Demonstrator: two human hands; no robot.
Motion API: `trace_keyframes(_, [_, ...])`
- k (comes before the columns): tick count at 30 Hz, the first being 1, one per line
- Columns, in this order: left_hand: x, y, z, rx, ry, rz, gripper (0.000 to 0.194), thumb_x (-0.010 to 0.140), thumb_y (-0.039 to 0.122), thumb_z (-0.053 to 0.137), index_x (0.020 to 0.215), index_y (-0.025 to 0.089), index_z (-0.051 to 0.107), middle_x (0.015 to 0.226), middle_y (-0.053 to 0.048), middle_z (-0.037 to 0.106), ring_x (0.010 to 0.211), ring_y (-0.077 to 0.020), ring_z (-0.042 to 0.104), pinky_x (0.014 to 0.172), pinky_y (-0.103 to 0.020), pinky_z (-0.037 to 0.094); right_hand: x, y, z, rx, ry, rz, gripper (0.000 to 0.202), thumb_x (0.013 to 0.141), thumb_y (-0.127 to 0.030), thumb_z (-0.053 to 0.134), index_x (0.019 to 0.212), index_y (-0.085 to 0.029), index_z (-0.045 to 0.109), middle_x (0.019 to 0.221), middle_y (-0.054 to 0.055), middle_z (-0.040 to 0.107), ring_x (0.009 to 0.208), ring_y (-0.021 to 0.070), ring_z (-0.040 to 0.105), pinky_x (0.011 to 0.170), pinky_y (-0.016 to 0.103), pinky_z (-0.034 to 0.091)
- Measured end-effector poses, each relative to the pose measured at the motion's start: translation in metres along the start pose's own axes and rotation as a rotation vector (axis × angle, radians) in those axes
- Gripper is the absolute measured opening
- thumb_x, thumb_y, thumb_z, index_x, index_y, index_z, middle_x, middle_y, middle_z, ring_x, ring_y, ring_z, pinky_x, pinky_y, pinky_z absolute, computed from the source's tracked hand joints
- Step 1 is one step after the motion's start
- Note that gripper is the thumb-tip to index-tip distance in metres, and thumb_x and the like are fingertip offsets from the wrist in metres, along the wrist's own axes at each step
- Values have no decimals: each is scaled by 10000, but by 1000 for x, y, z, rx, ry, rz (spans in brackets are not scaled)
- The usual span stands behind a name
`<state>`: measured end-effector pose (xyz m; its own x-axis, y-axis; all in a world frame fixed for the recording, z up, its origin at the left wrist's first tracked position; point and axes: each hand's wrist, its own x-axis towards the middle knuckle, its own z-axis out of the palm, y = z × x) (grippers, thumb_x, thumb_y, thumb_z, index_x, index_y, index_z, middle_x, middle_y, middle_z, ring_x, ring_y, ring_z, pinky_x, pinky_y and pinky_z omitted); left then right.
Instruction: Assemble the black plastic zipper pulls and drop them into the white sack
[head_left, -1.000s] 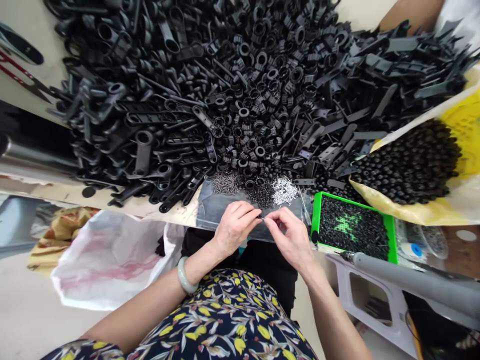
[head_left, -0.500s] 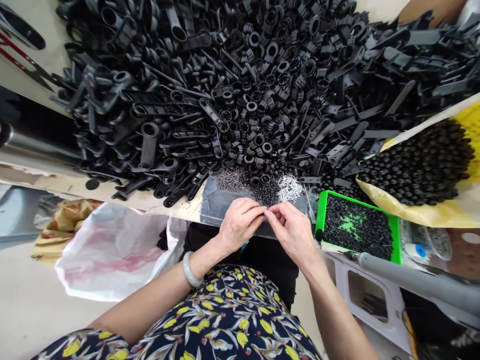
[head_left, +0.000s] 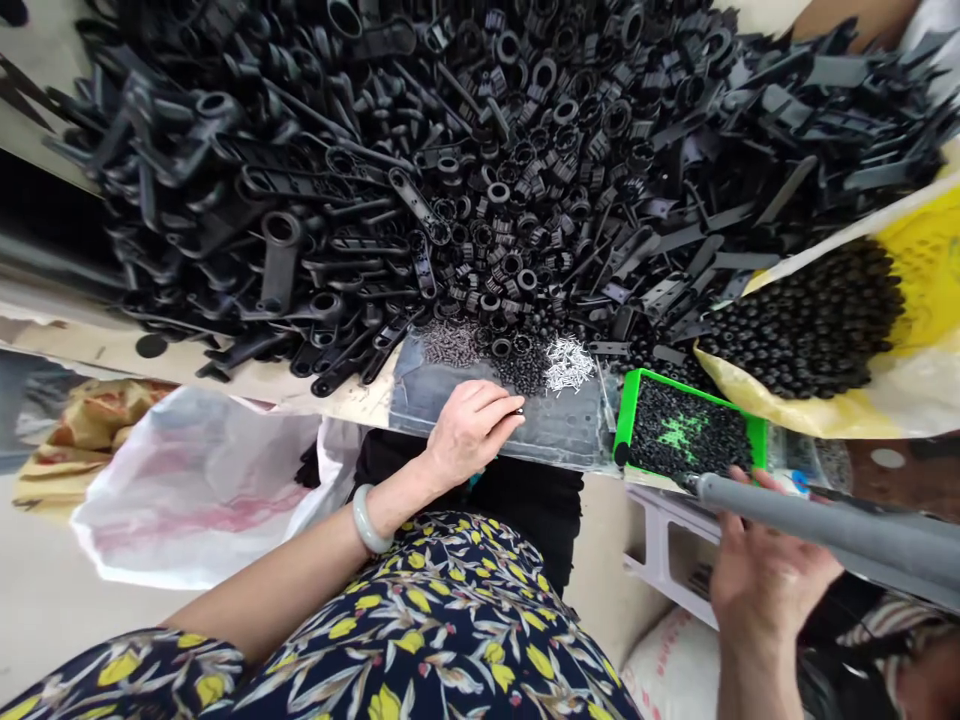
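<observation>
My left hand [head_left: 472, 425], a pale bangle on its wrist, is closed over the grey work mat [head_left: 566, 430]. Thumb and fingertips pinch a small black part [head_left: 519, 410], its exact kind hidden by the fingers. To the right, my right hand [head_left: 772, 575] reaches beneath a long grey rod-shaped tool [head_left: 795, 515] with a narrow dark tip. Its fingers look outstretched and show past the tool's far side; the tool hides part of the hand. Whether the palm touches it I cannot tell. Small silver pins [head_left: 568, 365] and tiny black pieces [head_left: 525, 368] lie beyond my left hand.
Black plastic parts [head_left: 285, 250] form a large heap across the table. A green-rimmed tray [head_left: 622, 420] holds tiny black pieces and a few green ones. Behind it lies a yellow bag [head_left: 922, 260] of black beads [head_left: 810, 325]. A white plastic bag [head_left: 195, 500] hangs left.
My right hand has left my left hand and moved right and down to the grey tool. My left hand still pinches at the mat. The view has shifted slightly.
</observation>
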<state>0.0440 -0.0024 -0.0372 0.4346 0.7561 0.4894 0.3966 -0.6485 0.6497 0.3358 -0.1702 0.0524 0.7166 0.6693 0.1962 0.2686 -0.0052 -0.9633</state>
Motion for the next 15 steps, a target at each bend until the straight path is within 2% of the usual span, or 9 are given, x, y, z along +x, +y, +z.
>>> trace_keyframes(1, [0,0,0,4,-8,5,195,1019,278,653,1179,191,722,1069,-77,772,1006,-223,688,939,-410,534,11,-4,8,28,-32,-30,819,663,-571,903,1341,-281,545,1124,48,696,934,247,719,873,476,589])
trace_keyframes(2, [0,0,-1,5,-16,14,205,1024,278,643,1196,191,716,1080,-81,773,1009,-224,691,942,-415,535,20,-9,17,33,-51,-75,774,695,-529,897,1336,-265,553,1072,48,711,868,240,725,862,496,604])
trace_keyframes(5, [0,-1,-1,1,-10,44,210,1030,258,632,1211,179,706,1083,-85,776,1000,-220,691,941,-415,539,32,-21,43,13,-150,-188,419,836,-421,815,1152,-223,624,827,5,706,652,200,684,733,487,652])
trace_keyframes(6, [0,-1,-1,0,-1,50,202,1030,253,633,1201,176,708,1074,-84,776,992,-217,691,937,-411,540,32,-24,52,36,-198,-212,360,850,-404,809,1102,-221,626,787,0,702,623,199,676,689,478,662])
trace_keyframes(9, [-1,-1,0,-6,13,39,185,1031,255,633,1180,181,713,1060,-77,775,983,-212,692,930,-402,542,27,-30,84,178,-348,-259,451,813,-411,863,1132,-256,583,868,26,747,607,222,693,605,465,674])
trace_keyframes(11, [-1,-1,0,-5,12,26,201,1032,256,632,1202,177,706,1065,-80,774,991,-214,692,931,-402,540,23,-32,111,274,-430,-267,483,833,-439,853,1171,-311,534,928,13,754,587,210,688,596,449,676])
trace_keyframes(15, [1,2,-2,-10,1,14,225,1039,251,624,1229,164,706,1024,-77,766,962,-204,690,909,-391,535,15,-32,165,339,-480,-253,382,935,-453,747,1228,-334,532,755,-67,672,525,162,624,586,385,654])
